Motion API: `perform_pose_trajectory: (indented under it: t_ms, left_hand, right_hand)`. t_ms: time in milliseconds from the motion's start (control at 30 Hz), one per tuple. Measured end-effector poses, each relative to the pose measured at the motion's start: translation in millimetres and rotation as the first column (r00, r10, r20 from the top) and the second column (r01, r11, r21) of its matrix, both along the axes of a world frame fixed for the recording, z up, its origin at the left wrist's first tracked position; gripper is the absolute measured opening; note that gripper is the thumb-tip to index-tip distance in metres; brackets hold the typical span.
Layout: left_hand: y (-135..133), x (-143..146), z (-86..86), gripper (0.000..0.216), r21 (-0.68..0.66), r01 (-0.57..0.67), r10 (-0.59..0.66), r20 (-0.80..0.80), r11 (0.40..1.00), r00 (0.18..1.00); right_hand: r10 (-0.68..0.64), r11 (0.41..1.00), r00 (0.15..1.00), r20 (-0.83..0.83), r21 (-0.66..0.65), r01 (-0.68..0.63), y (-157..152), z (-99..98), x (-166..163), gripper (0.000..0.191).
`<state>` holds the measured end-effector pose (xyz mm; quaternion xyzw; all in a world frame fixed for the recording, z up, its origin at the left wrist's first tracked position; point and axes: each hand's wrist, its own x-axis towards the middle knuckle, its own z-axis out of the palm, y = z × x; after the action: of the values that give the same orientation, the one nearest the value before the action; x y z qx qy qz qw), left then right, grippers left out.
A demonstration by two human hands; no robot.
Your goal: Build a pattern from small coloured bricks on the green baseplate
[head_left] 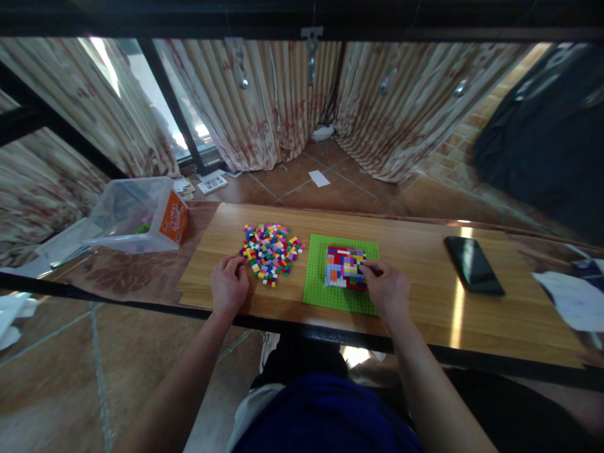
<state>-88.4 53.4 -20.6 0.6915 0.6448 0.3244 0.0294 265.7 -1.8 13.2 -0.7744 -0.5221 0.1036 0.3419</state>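
Observation:
A block of many-coloured building bricks (340, 267) rises from the green baseplate (317, 296). My right hand (389, 289) is at the block's right edge, thumb and forefinger pinched on what looks like a small dark building brick, mostly covered by the fingertips. To the left lies a loose pile of small mixed-colour bricks (271, 251). At that pile's left edge, my left hand (229, 284) rests on the wood with its fingers curled in. Whether anything is between those fingers is hidden.
A black phone (474, 265) lies on the wooden tabletop (425, 302) at right. A clear plastic box (132, 214) with an orange label stands at left. White paper (573, 299) lies at the right end. Curtains (274, 107) hang behind. Another person's dark clothing (547, 138) shows at upper right.

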Motion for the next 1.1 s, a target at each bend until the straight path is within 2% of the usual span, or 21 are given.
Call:
perform_pose_trajectory:
  t_ms: [233,533,867,1100]
  left_hand:
    - [0,1,0.7,0.027,0.002,-0.002,0.002,0.006,1.0,1.0]
    - [0,1,2.1,0.027,-0.013,-0.013,0.013,-0.003,1.0,1.0]
    - [-1,1,3.6,0.026,-0.022,-0.001,0.002,0.003,1.0,1.0]
    - [0,2,3.4,0.025,-0.025,-0.009,0.009,0.016,1.0,1.0]
  right_hand:
    - [0.013,0.998,0.988,-0.157,0.06,-0.003,-5,-3.7,4,0.032]
    - [-0.01,0.996,0.965,-0.262,0.087,0.034,-1,-4.7,5,0.029]
    - [-0.042,0.996,0.937,-0.346,0.062,0.067,4,-11.9,9,0.032]
    - [-0.06,0.994,0.888,-0.457,0.054,0.095,10,-13.9,11,0.034]
